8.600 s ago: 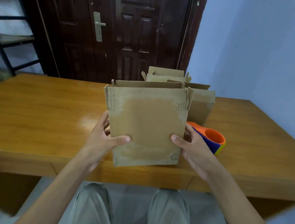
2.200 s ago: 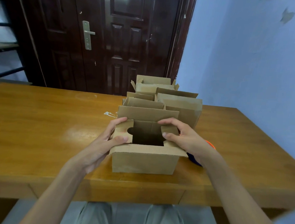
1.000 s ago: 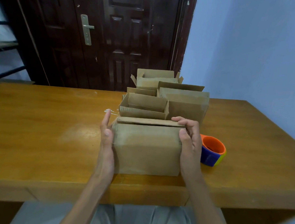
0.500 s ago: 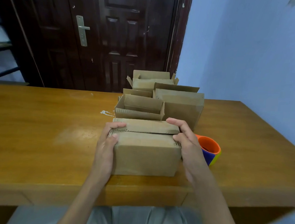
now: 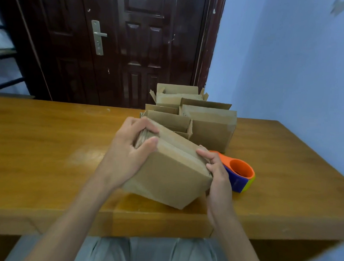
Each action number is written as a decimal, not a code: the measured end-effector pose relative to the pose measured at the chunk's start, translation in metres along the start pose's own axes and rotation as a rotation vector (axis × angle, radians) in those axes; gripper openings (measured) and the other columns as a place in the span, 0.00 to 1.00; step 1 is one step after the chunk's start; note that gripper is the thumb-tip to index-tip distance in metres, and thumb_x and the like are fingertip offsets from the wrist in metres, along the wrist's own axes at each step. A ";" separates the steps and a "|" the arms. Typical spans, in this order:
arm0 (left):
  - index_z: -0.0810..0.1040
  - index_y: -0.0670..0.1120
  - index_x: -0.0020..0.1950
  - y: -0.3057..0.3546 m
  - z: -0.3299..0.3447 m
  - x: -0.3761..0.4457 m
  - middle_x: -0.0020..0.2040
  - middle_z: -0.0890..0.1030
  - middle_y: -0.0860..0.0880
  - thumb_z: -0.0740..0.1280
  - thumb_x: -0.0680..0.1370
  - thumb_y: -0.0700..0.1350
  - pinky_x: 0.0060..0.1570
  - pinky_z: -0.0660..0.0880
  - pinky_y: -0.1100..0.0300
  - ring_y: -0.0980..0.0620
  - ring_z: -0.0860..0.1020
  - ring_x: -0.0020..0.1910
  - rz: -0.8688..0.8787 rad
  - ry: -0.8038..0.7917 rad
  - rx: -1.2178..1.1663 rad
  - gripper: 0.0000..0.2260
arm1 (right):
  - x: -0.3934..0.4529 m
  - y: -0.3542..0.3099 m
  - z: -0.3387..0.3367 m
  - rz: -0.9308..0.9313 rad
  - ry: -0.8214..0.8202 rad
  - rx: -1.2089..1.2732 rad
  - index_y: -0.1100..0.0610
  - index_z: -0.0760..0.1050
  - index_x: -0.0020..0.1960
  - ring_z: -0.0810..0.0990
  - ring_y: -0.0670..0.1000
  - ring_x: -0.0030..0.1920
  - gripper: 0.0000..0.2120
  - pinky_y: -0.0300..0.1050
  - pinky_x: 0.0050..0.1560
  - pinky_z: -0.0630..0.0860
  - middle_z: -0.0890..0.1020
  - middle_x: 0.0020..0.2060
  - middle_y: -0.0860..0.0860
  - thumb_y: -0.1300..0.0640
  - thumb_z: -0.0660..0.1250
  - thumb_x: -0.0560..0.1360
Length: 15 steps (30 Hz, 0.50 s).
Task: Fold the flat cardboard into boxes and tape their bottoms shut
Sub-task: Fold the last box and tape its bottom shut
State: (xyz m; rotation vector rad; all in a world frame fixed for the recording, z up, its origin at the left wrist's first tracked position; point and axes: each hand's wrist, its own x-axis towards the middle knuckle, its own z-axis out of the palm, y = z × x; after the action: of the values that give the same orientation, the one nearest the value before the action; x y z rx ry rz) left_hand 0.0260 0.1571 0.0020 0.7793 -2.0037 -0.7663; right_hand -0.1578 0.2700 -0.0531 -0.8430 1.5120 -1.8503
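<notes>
A folded brown cardboard box point(image 5: 171, 173) with its flaps closed is tilted, its left end raised and one lower corner near the table's front edge. My left hand point(image 5: 129, 150) grips its upper left corner, fingers curled over the flaps and thumb on the near face. My right hand point(image 5: 214, 171) holds the right end, fingers curled round the top right corner. An orange, blue and yellow tape dispenser point(image 5: 238, 174) lies just right of the box, partly hidden by my right hand.
Several open-topped cardboard boxes point(image 5: 210, 128) stand in a cluster behind the held box on the wooden table point(image 5: 48, 144). A dark door point(image 5: 131, 45) and a blue wall point(image 5: 288, 66) are beyond. My knees show below the table edge.
The box sat level on the table half a second ago; now it is tipped and turned clockwise, left end lifted. My left hand has shifted up onto the top left corner.
</notes>
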 end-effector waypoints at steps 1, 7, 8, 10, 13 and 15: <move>0.78 0.61 0.54 0.010 -0.002 0.006 0.58 0.74 0.57 0.60 0.72 0.64 0.45 0.70 0.66 0.62 0.74 0.53 -0.001 -0.036 0.039 0.15 | -0.003 0.004 -0.001 0.008 0.001 -0.010 0.42 0.84 0.57 0.77 0.48 0.66 0.21 0.58 0.70 0.74 0.81 0.64 0.38 0.60 0.56 0.84; 0.74 0.63 0.54 0.051 0.006 0.033 0.56 0.71 0.54 0.56 0.72 0.69 0.57 0.75 0.47 0.52 0.72 0.55 0.121 -0.257 0.487 0.17 | -0.003 0.030 -0.019 -0.071 -0.057 -0.318 0.32 0.77 0.61 0.65 0.40 0.75 0.20 0.54 0.78 0.65 0.68 0.74 0.37 0.58 0.59 0.86; 0.72 0.63 0.54 0.057 0.011 0.036 0.56 0.71 0.53 0.54 0.72 0.70 0.58 0.73 0.46 0.50 0.71 0.56 0.150 -0.300 0.594 0.18 | -0.002 0.035 -0.024 -0.092 -0.078 -0.414 0.32 0.76 0.61 0.64 0.39 0.75 0.18 0.56 0.79 0.64 0.68 0.74 0.36 0.57 0.62 0.86; 0.69 0.64 0.55 0.069 0.024 0.040 0.57 0.70 0.52 0.50 0.71 0.72 0.60 0.71 0.45 0.49 0.70 0.58 0.190 -0.399 0.781 0.21 | -0.001 0.037 -0.032 -0.120 -0.110 -0.523 0.34 0.76 0.62 0.65 0.38 0.75 0.19 0.57 0.78 0.66 0.71 0.72 0.37 0.59 0.68 0.83; 0.68 0.62 0.56 0.081 0.049 0.041 0.60 0.70 0.49 0.50 0.71 0.73 0.61 0.70 0.43 0.46 0.69 0.60 0.260 -0.515 0.914 0.22 | -0.007 0.016 -0.042 -0.116 -0.220 -0.274 0.35 0.74 0.68 0.75 0.43 0.71 0.27 0.51 0.71 0.76 0.77 0.69 0.39 0.64 0.69 0.81; 0.68 0.61 0.56 0.081 0.059 0.040 0.59 0.70 0.48 0.52 0.71 0.71 0.60 0.69 0.43 0.45 0.69 0.58 0.298 -0.532 0.942 0.21 | -0.009 -0.006 -0.046 -0.138 -0.320 -0.065 0.44 0.73 0.72 0.77 0.45 0.70 0.25 0.44 0.65 0.78 0.79 0.69 0.41 0.63 0.69 0.80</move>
State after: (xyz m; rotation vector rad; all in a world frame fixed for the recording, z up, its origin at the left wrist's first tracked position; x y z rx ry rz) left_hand -0.0624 0.1909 0.0540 0.7865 -2.9170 0.2389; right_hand -0.1886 0.3064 -0.0555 -1.2362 1.3453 -1.6701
